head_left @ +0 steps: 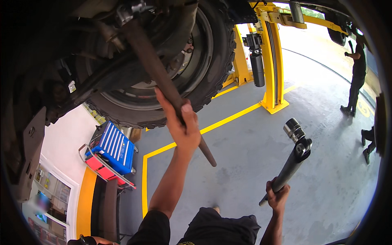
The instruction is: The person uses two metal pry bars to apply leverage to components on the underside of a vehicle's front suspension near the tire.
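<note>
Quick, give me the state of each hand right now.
Left hand: closed around the rusty brown shaft under the raised vehicle.
Right hand: closed on the lower end of the black shock absorber.

Black short sleeves, bare forearms, black trousers

Strong daylight enters from the upper right and overexposes the floor (310, 53) there. The underbody (61, 49) stays dark. Fisheye bends edges; corners are black.
</note>
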Demonstrator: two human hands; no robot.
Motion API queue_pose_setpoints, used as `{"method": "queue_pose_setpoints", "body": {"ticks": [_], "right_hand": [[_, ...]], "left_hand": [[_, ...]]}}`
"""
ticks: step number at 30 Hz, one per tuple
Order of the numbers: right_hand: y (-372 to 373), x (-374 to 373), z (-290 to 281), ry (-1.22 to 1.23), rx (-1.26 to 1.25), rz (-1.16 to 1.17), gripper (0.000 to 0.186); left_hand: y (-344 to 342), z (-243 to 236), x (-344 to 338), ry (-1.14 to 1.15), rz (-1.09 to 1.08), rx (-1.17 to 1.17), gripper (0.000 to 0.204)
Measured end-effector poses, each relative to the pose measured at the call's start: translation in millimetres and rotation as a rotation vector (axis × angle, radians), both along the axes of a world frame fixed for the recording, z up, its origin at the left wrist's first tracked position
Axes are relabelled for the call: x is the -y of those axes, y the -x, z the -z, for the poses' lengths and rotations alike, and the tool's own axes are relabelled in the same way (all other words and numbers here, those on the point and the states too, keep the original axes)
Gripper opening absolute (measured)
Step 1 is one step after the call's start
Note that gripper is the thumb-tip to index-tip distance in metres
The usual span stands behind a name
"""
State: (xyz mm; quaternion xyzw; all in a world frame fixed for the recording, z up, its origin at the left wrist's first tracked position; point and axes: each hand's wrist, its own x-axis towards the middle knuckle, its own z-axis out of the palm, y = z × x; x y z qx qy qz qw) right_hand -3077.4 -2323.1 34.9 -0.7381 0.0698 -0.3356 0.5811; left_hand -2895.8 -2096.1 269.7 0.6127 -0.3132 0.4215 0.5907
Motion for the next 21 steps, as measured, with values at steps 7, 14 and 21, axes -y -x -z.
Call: {"method": "queue_pose_setpoints", "body": {"ticks": [7, 14, 21], "right_hand": [[-3.4, -3.2, -0.2, -0.026, 0.025, -0.014, 0.024], [12.7, 1.5, 0.7, -0.143, 0.07, 0.073, 0.024], [14.4, 11.4, 16.3, -0.028, 0.001, 0.084, 0.028]], "left_hand": [[9.0, 9.9, 0.2, -0.214, -0.012, 0.192, 0.076], [37.7, -5.0, 3.3, 0.078, 0.186, -0.04, 0.07], [32.7, -43.2, -20.9, -0.006, 0.145, -0.125, 0.051]]}}
